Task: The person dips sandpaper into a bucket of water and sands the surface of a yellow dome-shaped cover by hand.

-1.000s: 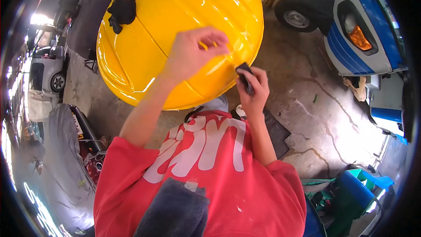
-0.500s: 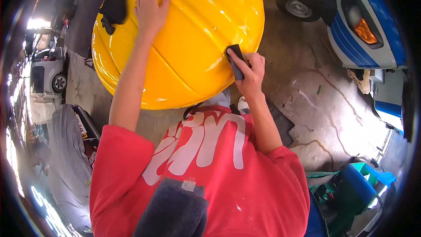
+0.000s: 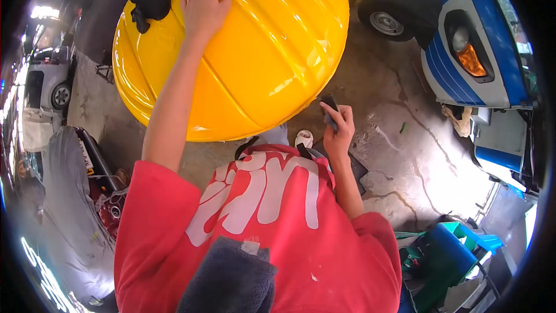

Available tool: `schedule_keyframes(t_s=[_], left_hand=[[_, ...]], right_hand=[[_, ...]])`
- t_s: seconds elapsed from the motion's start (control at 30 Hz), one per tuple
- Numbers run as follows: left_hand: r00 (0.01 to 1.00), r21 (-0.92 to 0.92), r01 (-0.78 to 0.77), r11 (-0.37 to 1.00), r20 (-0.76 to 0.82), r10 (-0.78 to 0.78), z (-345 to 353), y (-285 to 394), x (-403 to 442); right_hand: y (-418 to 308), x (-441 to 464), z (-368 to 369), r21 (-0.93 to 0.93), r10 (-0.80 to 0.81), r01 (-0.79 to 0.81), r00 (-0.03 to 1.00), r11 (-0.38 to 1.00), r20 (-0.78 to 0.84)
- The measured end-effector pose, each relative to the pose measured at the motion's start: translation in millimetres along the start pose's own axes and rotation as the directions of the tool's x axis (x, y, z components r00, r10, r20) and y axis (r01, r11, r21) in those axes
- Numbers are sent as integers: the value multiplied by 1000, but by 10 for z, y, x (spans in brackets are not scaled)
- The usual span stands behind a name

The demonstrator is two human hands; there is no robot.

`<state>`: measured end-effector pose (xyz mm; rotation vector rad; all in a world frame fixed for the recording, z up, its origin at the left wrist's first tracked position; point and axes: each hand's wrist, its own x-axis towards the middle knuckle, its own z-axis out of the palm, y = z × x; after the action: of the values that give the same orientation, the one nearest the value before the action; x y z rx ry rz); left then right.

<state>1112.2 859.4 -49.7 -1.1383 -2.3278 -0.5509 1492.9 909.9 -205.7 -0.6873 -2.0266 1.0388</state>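
Across the upper middle of the view, a glossy yellow ribbed panel rises beyond the person's red shirt, its rounded near edge curving between the two forearms. The left hand lies over its upper left part, while the right hand is just outside its lower right edge.

The left hand is palm down and loosely open, fingers bent and a little spread, with fingertips and thumb resting on the yellow surface near one of the ridges. It grasps nothing. Just to its left, a black object, partly blurred, sits on the panel; what it is cannot be told.

The right hand is closed around a small dark block, pinched between thumb and fingers, with one end pointing up toward the panel's rim. Whether the block touches that rim or is slightly apart from it cannot be told.

A dark grey towel hangs over the shirt, and a white slipper shows below the panel. Farther right, on the concrete floor, stand a blue-and-white vehicle with an amber-tinted headlight and, beside it, a wheel.
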Motion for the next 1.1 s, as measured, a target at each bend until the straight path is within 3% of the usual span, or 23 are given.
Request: schedule_keyframes(t_s=[0.03,0.07,0.13,0.2,0.27,0.3,0.33,0.4,0.47,0.53,0.73,0.8,0.9,0.97,1.0,1.07,1.1], left_hand=[[1000,15,-13,1000,-11,13,-6,5,13],[999,31,-31,999,-15,32,2,-11,-11],[1000,45,-26,999,15,25,18,-59,1],[999,61,-28,998,25,26,27,-83,49],[1000,21,-16,1000,20,16,20,-72,33],[1000,19,-17,1000,22,16,23,-74,29],[1000,31,-21,999,20,20,20,-67,24],[1000,40,-23,999,18,22,15,-66,14],[1000,30,-22,999,15,22,12,-80,37],[1000,14,-29,999,5,29,31,-102,27],[1000,2,4,1000,-24,-4,60,-22,-15],[998,-7,16,1000,-53,-17,37,-13,-19],[999,6,-7,1000,-41,7,-76,116,-45],[981,-110,146,983,146,-130,-434,408,-4],[982,-111,149,983,136,-134,-307,291,-10],[998,19,-9,1000,-64,10,69,-14,-38],[997,20,3,1000,-83,-2,50,-15,1]], right_hand=[[-83,64,13,121,-30,44,993,992,-118],[-205,108,15,121,-22,35,994,992,-108],[-386,229,43,548,272,-202,961,812,-48],[-424,290,130,572,257,-182,965,800,-53],[-635,376,151,500,277,-226,960,836,-29],[-594,427,222,397,154,-89,979,914,-134],[-623,481,227,395,156,-91,979,914,-135],[-717,608,209,105,-123,154,958,982,-258],[-732,716,254,99,-151,179,958,979,-244],[-804,832,286,-100,-181,164,963,981,-199],[-929,795,235,-136,-207,194,974,972,-90],[-886,769,242,-177,-253,231,961,957,-113],[-1163,1217,314,-298,-308,291,951,909,-10],[-1226,1379,369,-372,-324,314,945,874,38],[-1228,1349,347,-371,-334,324,942,870,39],[-1163,1102,220,-358,-285,289,956,888,64],[-1087,981,186,-329,-259,257,965,909,38]])
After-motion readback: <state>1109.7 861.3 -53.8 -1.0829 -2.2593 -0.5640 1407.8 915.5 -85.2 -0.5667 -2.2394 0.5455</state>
